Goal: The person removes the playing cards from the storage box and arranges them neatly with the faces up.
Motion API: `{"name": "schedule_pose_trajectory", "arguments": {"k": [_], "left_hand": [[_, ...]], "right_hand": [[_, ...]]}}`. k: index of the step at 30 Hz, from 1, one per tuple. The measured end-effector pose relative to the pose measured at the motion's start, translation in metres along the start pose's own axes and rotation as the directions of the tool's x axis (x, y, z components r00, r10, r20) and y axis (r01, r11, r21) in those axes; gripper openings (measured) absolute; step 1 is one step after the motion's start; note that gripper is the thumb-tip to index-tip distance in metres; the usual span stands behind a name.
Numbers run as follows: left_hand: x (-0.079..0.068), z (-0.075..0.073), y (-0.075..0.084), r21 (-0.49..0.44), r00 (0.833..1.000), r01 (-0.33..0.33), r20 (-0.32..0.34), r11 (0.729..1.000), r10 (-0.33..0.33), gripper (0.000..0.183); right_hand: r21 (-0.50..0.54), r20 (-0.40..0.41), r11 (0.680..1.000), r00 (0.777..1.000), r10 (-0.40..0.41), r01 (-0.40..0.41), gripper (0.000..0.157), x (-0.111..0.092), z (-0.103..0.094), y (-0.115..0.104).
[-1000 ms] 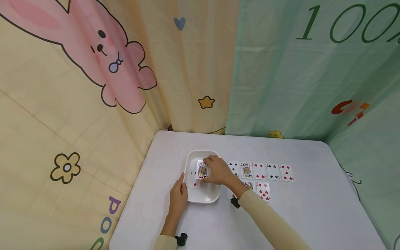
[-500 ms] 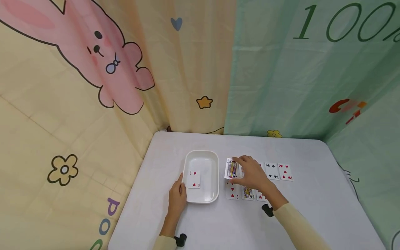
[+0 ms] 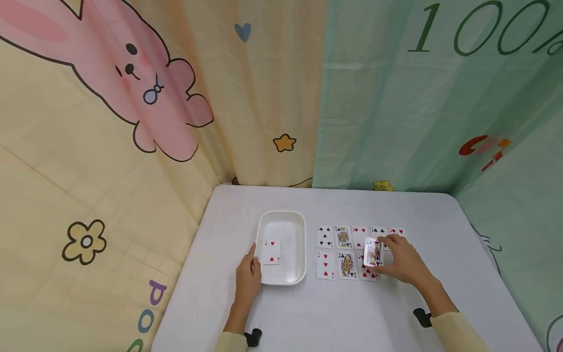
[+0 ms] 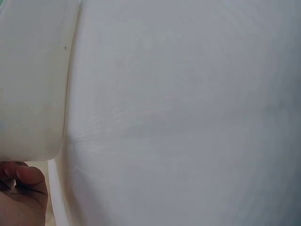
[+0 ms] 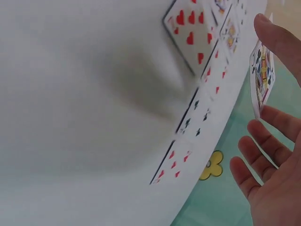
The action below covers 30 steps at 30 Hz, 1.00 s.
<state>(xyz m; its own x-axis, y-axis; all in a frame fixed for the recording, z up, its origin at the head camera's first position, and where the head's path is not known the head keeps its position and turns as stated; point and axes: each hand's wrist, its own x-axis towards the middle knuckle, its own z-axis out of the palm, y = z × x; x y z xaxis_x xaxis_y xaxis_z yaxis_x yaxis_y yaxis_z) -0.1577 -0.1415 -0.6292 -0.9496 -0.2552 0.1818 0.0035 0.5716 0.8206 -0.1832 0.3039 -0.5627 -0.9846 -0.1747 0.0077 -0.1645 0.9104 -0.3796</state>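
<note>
My right hand [image 3: 402, 261] holds a stack of playing cards [image 3: 373, 252] by its edges, between thumb and fingers, over the right part of the laid-out cards. In the right wrist view a jack of clubs [image 5: 262, 75] faces outward, with the other fingers spread below it. My left hand [image 3: 248, 278] rests along the left side of a white tray [image 3: 290, 230], touching its outer wall. Inside the tray lies one heart card [image 3: 271, 252], face up. The left wrist view shows the tray's side [image 4: 33, 94] and part of the left hand [image 4: 23, 197].
Face-up cards form two rows right of the tray, including a spade card [image 3: 325, 237], a face card [image 3: 343, 237] and a heart card [image 3: 325, 265]. They lie on a white-covered table [image 3: 308, 313]. Printed curtains [image 3: 264, 98] hang behind and beside it.
The right hand has carried the stack from over the tray rightward across the card rows. The left hand has stayed at the tray, where the heart card is now uncovered.
</note>
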Motion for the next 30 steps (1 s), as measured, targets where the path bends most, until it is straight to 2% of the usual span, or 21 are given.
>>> {"name": "schedule_pose_trajectory", "arguments": {"k": [5,12,21,30], "left_hand": [[-0.001,0.002,-0.001,-0.002,1.0,-0.025,-0.004,1.0,0.025,0.048],[-0.001,0.001,0.0,0.009,1.0,-0.009,-0.01,1.0,0.009,0.048],[0.0,-0.001,0.001,0.001,1.0,0.003,0.015,1.0,-0.003,0.048],[0.0,-0.001,0.001,0.01,1.0,0.0,0.009,1.0,0.0,0.047]], "right_hand": [[-0.037,0.036,0.999,0.999,0.021,-0.02,0.094,-0.014,0.006,0.026],[-0.053,0.07,0.998,0.997,0.044,-0.041,0.099,-0.025,0.014,0.048],[-0.017,0.096,0.999,0.994,0.048,-0.047,0.096,-0.026,0.021,0.052],[-0.023,0.105,0.999,0.993,0.047,-0.045,0.096,-0.023,0.02,0.055]]}}
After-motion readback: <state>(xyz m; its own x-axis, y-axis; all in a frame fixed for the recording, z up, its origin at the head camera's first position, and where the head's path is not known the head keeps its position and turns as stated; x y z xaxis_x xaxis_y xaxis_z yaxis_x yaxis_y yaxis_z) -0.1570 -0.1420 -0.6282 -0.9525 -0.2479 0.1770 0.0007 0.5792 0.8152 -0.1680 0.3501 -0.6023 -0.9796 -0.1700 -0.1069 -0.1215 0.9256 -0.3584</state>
